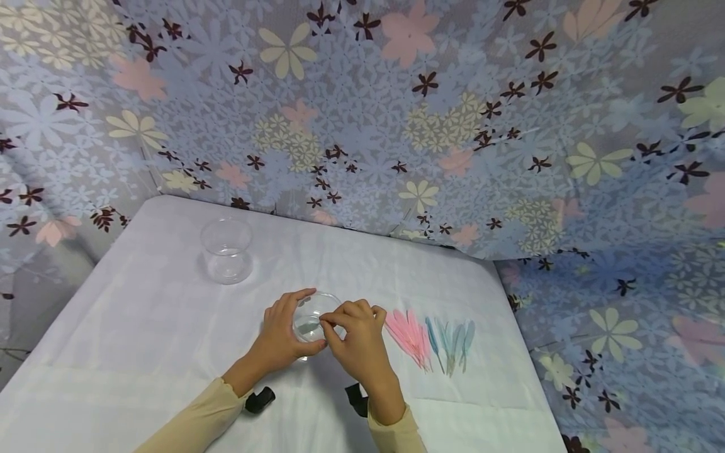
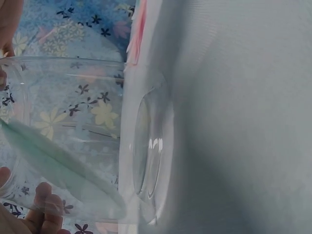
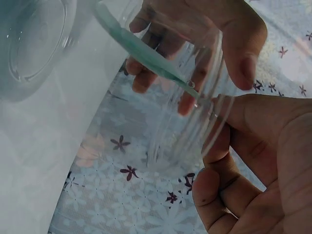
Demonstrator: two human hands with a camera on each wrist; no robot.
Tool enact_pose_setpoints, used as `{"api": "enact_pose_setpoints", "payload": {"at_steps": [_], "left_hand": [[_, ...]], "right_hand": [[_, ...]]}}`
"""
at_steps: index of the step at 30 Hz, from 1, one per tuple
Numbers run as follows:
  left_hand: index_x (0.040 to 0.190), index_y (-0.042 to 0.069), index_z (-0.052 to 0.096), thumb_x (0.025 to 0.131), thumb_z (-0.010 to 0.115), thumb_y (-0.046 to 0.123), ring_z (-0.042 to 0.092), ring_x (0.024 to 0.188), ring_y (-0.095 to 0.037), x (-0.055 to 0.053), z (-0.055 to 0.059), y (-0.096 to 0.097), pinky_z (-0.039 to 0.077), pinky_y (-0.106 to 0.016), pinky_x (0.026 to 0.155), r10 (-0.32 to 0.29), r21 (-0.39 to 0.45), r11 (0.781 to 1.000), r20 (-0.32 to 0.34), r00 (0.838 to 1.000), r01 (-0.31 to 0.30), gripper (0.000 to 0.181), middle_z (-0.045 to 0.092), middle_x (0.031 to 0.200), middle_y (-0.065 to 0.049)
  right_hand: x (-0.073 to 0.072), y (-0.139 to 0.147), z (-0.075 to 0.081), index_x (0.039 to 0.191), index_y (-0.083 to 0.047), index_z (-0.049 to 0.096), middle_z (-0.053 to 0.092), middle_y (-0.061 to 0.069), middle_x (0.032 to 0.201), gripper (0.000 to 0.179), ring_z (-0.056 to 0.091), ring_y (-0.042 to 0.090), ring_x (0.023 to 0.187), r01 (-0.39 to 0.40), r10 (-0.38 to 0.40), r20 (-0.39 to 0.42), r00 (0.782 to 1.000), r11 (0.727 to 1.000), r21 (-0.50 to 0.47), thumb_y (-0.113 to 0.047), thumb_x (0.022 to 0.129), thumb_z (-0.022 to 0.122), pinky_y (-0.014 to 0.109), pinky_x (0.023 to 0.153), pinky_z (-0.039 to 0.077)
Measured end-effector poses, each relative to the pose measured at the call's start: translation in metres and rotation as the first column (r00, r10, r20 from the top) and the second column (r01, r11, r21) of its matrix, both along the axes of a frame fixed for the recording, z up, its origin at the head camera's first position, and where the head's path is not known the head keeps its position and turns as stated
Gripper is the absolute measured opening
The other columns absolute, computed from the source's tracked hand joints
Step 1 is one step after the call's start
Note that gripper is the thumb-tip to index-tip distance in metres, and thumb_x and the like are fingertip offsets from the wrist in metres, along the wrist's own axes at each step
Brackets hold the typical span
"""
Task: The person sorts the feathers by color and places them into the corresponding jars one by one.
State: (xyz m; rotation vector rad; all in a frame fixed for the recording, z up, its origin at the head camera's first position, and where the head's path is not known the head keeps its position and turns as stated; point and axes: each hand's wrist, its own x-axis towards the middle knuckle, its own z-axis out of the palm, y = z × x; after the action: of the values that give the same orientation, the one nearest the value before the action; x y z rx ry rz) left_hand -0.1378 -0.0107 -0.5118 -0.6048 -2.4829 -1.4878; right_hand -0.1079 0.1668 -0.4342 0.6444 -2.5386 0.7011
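Note:
My left hand (image 1: 276, 335) grips a clear plastic jar (image 1: 324, 301) round its side, with the thumb toward me. Over the mouth of that jar, my right hand (image 1: 362, 343) pinches a pale teal feather (image 3: 146, 58) by its quill, between thumb and index finger. The feather slants down inside the jar, its vane seen through the clear wall in the left wrist view. Right of the hands, a fan of pink feathers (image 1: 409, 335) lies flat on the table beside a bunch of blue-teal feathers (image 1: 451, 343).
A second clear container (image 1: 226, 251) stands farther back on the left of the white-covered table (image 1: 147, 302). Flowered cloth (image 1: 362, 126) hangs behind the table and along its sides. Black pieces (image 1: 260, 400) show at both wrists.

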Motion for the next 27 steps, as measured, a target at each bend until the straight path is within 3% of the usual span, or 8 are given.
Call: {"api": "enact_pose_setpoints", "payload": {"at_steps": [11,27], "left_hand": [[0.148,0.03,0.041,0.067,0.086,0.041,0.052,0.119,-0.034,-0.001,-0.003,0.0,0.041,-0.053,0.094,-0.016,0.029,0.999,-0.012,1.0,0.017,0.094,0.053,0.133,-0.012],[0.149,0.027,0.043,0.071,0.083,0.047,0.051,0.121,-0.03,-0.002,-0.007,-0.003,0.042,-0.056,0.094,-0.024,0.014,1.0,-0.053,0.998,0.025,0.09,0.054,0.133,-0.011]], "right_hand": [[-0.007,-0.007,-0.005,0.091,-0.018,0.082,0.068,-0.011,0.084,0.006,0.054,0.011,0.086,-0.013,0.014,-0.016,1.0,0.999,0.036,-0.019,0.086,0.08,0.047,0.084,0.03],[-0.013,-0.008,-0.008,0.093,-0.017,0.082,0.069,-0.01,0.085,0.007,0.054,0.012,0.084,-0.029,0.028,0.009,1.0,0.998,0.047,-0.02,0.087,0.079,0.043,0.082,0.029]]}}
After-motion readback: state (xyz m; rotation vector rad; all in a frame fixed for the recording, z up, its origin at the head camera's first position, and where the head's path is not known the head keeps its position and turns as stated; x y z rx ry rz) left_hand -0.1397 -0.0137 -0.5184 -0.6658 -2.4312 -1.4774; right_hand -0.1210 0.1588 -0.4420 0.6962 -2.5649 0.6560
